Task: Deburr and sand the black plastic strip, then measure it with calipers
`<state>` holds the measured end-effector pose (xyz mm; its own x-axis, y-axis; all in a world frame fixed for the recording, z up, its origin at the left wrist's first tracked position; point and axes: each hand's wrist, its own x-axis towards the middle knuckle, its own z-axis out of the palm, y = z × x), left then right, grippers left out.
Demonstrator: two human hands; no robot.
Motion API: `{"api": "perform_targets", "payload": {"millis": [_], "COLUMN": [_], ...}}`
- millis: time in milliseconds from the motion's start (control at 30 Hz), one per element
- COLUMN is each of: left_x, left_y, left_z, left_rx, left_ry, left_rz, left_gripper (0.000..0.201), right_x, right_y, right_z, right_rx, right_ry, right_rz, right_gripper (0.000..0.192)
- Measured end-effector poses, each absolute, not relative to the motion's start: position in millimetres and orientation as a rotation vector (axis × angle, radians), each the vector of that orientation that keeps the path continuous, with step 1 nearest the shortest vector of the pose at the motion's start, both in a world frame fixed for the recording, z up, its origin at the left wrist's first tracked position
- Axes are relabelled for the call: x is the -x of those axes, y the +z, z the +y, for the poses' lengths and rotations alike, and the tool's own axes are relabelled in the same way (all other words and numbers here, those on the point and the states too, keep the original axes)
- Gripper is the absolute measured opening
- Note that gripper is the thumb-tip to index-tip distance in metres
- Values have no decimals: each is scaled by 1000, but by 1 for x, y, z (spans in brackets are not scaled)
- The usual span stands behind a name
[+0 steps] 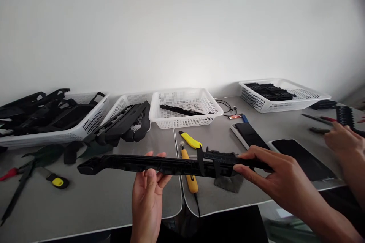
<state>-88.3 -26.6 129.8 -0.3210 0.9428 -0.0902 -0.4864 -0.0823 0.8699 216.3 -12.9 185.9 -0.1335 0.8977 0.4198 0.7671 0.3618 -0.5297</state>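
My left hand is closed round the middle of a long black plastic trim piece, held level above the table's front edge. In my right hand is a dark caliper, gripped between thumb and fingers. Its jaws straddle the right part of the trim piece; whether they touch it on both sides I cannot tell. Beneath them on the table lie a yellow-handled corded tool, a yellow utility knife and a grey cloth.
White baskets hold black plastic parts: one at left, a narrow one, a middle one and one at right. A yellow-black handled tool lies left. A co-worker's hand holds a black part at right.
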Motion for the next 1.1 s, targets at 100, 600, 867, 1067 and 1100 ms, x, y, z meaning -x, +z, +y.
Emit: {"api": "perform_targets", "payload": {"millis": [100, 600, 867, 1067, 1100], "left_x": [88, 79, 77, 68, 68], "left_y": [129, 141, 141, 151, 152], "left_z": [-27, -36, -38, -41, -42], "left_rx": [-637, -598, -601, -555, -551], "left_ry": [1646, 1675, 1664, 1674, 1674], "left_rz": [1030, 1009, 1060, 1091, 1087], "left_gripper": [56, 56, 60, 58, 58], "right_x": [-210, -197, -194, -194, -194], "right_y": [192, 193, 194, 193, 193], "right_z": [-13, -13, -16, -16, -16], "right_rx": [1408, 1243, 1247, 1248, 1244], "right_ry": [185, 79, 34, 20, 16], "right_rz": [-1931, -1968, -1945, -1940, -1939], "right_gripper": [37, 42, 48, 48, 48]}}
